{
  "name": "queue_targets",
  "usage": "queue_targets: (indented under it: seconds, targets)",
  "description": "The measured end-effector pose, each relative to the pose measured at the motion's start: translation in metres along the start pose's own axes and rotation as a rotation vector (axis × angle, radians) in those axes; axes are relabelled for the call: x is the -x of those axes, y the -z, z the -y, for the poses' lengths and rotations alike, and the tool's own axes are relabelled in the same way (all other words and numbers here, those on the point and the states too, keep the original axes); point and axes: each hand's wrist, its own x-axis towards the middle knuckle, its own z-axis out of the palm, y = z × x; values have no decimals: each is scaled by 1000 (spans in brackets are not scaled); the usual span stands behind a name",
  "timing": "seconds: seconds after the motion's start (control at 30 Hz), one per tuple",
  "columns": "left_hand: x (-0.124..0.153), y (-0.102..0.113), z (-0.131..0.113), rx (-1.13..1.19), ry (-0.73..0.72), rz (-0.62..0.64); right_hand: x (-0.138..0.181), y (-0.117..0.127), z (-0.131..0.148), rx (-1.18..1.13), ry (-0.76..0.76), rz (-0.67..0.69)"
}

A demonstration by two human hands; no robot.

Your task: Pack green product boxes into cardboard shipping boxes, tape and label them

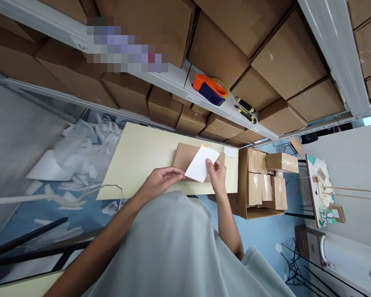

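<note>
Grey-green shirt (179,243), yours, nearest. White card (199,167), one: over brown cardboard (182,154) on the pale yellow bench (136,156), long axis slanting from far right to near left. Your right hand (217,175): fingers gripping the card's right edge, thumb on top; the nearer hand. Your left hand (159,181): fingertips at its near-left corner, card lying to their right; pinching or merely touching, cannot be told.
</note>
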Motion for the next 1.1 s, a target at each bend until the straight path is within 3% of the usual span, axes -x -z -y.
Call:
queue_targets:
  seconds: [0.47,0.77,0.97,1.1]
  targets:
    - [2,-20,-22,-107,-22,8,-4,16,0,-25,-2,20]
    - [-8,-59,-27,-140,-2,5,-13,53,-12,-33,0,47]
    - [-16,-86,-25,-174,-19,32,-25,68,-41,-98,-50,97]
    - [-21,-102,-22,-227,-37,-1,-26,71,-58,65,-50,69]
